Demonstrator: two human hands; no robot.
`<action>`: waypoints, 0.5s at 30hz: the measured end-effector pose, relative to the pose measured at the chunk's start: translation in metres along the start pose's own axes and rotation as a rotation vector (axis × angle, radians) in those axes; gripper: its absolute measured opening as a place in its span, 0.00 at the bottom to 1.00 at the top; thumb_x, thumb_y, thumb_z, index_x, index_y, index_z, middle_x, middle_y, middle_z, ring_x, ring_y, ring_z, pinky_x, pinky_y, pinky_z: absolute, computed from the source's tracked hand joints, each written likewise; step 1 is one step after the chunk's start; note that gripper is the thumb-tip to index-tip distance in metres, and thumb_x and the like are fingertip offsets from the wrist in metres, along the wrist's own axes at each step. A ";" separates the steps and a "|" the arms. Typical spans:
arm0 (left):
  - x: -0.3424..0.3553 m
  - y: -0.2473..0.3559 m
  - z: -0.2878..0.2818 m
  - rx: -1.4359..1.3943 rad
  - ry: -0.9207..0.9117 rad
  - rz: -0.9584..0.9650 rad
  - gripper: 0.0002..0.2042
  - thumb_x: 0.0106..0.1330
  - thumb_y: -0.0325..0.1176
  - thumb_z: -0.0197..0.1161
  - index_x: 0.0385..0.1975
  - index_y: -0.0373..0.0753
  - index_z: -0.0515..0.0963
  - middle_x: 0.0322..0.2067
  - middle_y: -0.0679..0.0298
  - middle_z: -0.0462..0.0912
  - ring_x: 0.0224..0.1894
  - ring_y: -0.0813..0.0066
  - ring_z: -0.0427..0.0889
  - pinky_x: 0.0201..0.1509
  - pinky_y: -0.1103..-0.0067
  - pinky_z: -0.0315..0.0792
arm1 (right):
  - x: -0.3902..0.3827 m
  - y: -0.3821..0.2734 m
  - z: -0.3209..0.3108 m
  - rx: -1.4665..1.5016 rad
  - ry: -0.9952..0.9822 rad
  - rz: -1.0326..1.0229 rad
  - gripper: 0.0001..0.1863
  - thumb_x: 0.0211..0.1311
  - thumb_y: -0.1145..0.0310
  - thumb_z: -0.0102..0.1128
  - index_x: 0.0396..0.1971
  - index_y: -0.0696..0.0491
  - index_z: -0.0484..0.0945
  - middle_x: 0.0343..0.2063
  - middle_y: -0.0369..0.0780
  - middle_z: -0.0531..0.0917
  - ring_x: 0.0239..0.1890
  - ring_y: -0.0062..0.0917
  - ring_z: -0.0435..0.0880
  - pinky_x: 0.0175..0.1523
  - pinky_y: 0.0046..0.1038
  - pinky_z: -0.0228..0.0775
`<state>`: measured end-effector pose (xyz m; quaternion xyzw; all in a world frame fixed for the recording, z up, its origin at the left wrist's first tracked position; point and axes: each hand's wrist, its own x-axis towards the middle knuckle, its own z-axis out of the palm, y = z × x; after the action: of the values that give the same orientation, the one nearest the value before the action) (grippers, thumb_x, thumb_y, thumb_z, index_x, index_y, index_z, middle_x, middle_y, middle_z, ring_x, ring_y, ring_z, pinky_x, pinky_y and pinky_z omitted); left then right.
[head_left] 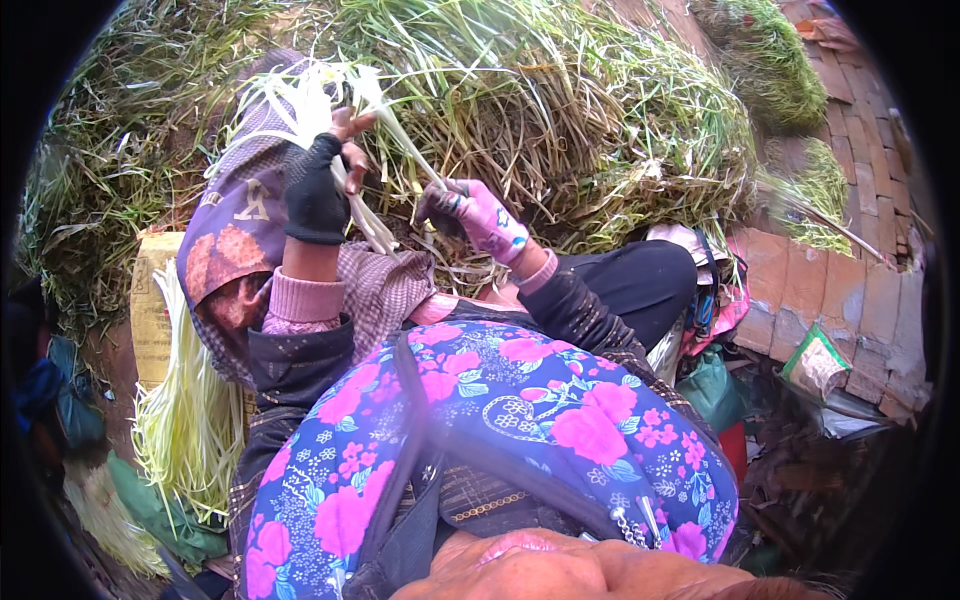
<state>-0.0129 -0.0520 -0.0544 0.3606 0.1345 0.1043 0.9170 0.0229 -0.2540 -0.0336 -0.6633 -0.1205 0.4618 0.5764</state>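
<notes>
My left hand (pixel 320 185), in a black fingerless glove, grips a small bunch of long pale stalks (pixel 308 100) whose white strands fan out above it. My right hand (pixel 475 215), in a pink flowered glove with dark fingertips, is closed on the lower end of a pale stalk (pixel 405 140) slanting down from that bunch. Both hands are over a checked cloth (pixel 385 280) on my lap. A larger pile of pale yellow stalks (pixel 180 420) lies at my left on a yellow sack (pixel 150 300).
A big heap of green leafy trimmings (pixel 580 110) lies in front of me, with another green pile (pixel 760 60) beyond it on the brick paving (pixel 865 180). At my right are cardboard (pixel 790 300), a green bag (pixel 712 390) and a small packet (pixel 815 370).
</notes>
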 end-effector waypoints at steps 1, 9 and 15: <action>-0.001 -0.003 0.003 0.119 -0.018 0.001 0.12 0.65 0.34 0.54 0.40 0.30 0.75 0.32 0.56 0.81 0.15 0.85 0.71 0.15 0.90 0.60 | 0.002 -0.002 -0.003 -0.013 0.011 -0.012 0.18 0.63 0.55 0.51 0.28 0.55 0.80 0.16 0.29 0.74 0.14 0.10 0.66 0.19 0.15 0.57; -0.001 0.020 -0.001 -0.028 0.170 0.265 0.10 0.64 0.36 0.54 0.37 0.36 0.70 0.23 0.62 0.75 0.27 0.72 0.76 0.38 0.73 0.71 | 0.062 0.022 -0.029 -0.219 0.193 -0.113 0.14 0.63 0.59 0.52 0.34 0.54 0.81 0.27 0.37 0.83 0.28 0.19 0.80 0.32 0.21 0.72; 0.003 0.020 -0.007 -0.411 -0.050 0.086 0.06 0.68 0.32 0.49 0.34 0.36 0.68 0.18 0.71 0.61 0.19 0.80 0.61 0.20 0.83 0.60 | 0.135 0.092 -0.118 -1.282 0.545 0.253 0.15 0.51 0.63 0.51 0.37 0.52 0.79 0.37 0.47 0.81 0.42 0.40 0.80 0.47 0.36 0.71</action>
<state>-0.0142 -0.0328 -0.0458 0.1740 0.0720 0.1598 0.9690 0.1508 -0.2665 -0.1890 -0.9729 -0.1420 0.1808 0.0240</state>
